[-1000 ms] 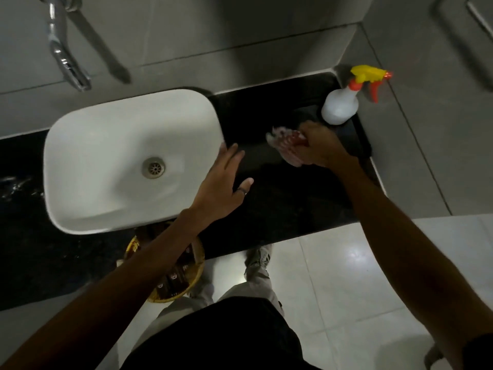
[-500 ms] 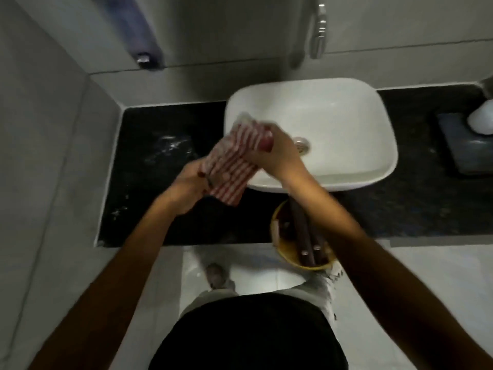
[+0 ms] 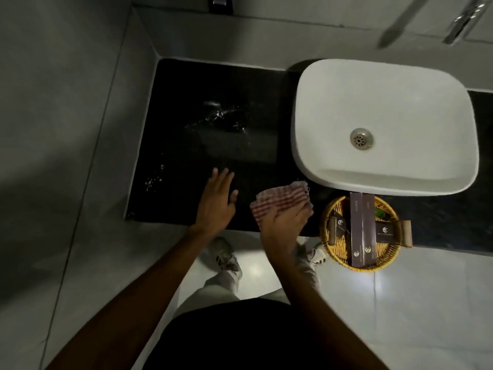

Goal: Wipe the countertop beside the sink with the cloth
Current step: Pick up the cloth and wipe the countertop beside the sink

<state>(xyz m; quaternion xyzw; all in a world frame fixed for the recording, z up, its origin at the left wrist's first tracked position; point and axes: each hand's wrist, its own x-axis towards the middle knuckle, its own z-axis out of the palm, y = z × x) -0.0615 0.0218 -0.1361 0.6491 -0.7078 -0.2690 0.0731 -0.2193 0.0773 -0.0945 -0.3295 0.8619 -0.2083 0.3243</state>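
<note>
A red-and-white checked cloth [image 3: 280, 200] lies on the black countertop [image 3: 186, 134] near its front edge, just left of the white sink [image 3: 381, 124]. My right hand [image 3: 282, 225] presses down on the cloth's near side. My left hand [image 3: 216, 201] rests flat and open on the counter, a little to the left of the cloth and apart from it. Wet streaks and droplets glint on the counter beyond my left hand.
A woven yellow basket [image 3: 330, 252] with dark boxes hangs over the counter's front edge under the sink. Grey tiled walls close the counter at left and back. A chrome tap [image 3: 464, 20] juts out at top right. My shoes stand on the pale floor.
The view swung from the right of the sink to the left side. Both hands held the cloth in the air half a second ago; now it lies on the counter under my right hand alone.
</note>
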